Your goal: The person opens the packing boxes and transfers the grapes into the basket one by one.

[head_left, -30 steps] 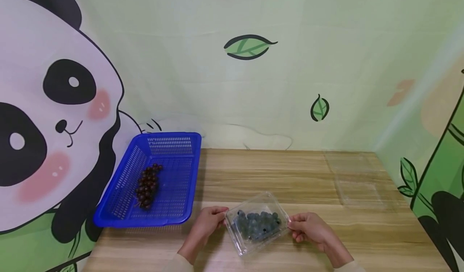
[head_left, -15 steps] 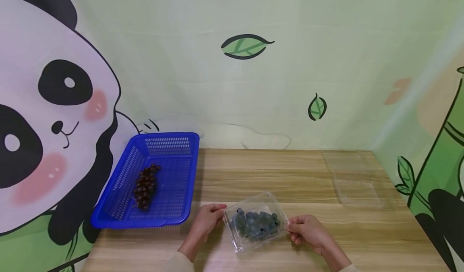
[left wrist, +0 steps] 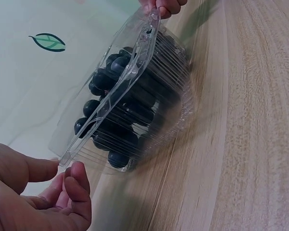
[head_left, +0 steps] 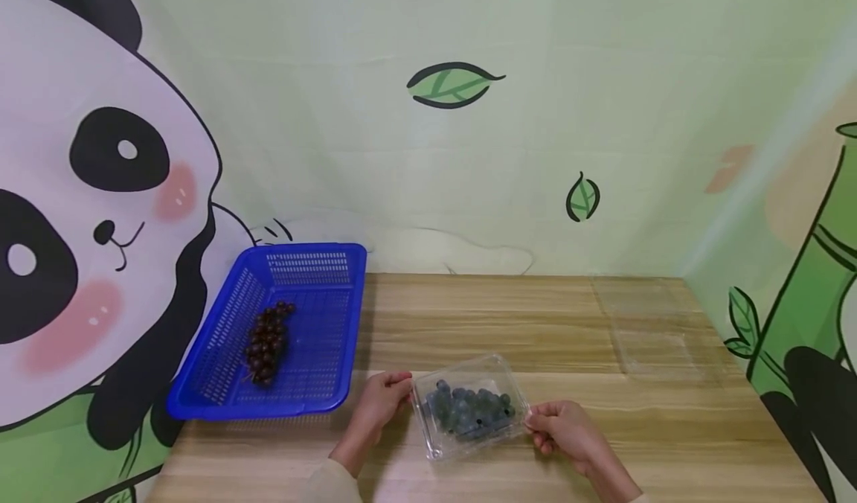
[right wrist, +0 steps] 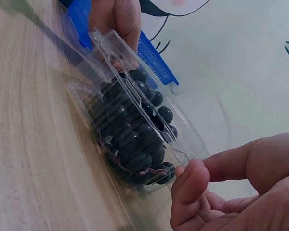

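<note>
A clear plastic clamshell box with its lid down stands near the front middle of the table, angled in the head view. A bunch of dark grapes fills much of it, with a pinkish stem showing low down in the right wrist view. My left hand pinches the rim at the left corner between thumb and fingers. At the right corner my right hand pinches the rim the same way, thumb and index finger meeting at the plastic edge.
To the left stands a blue perforated basket holding a bunch of brownish-red grapes. Another clear plastic container lies at the back right of the wooden table. Behind hangs a green backdrop with a printed panda.
Both hands keep their grip. The box has turned slightly, its left side shifting a little toward the back with my left hand. The head view has shifted slightly too.
</note>
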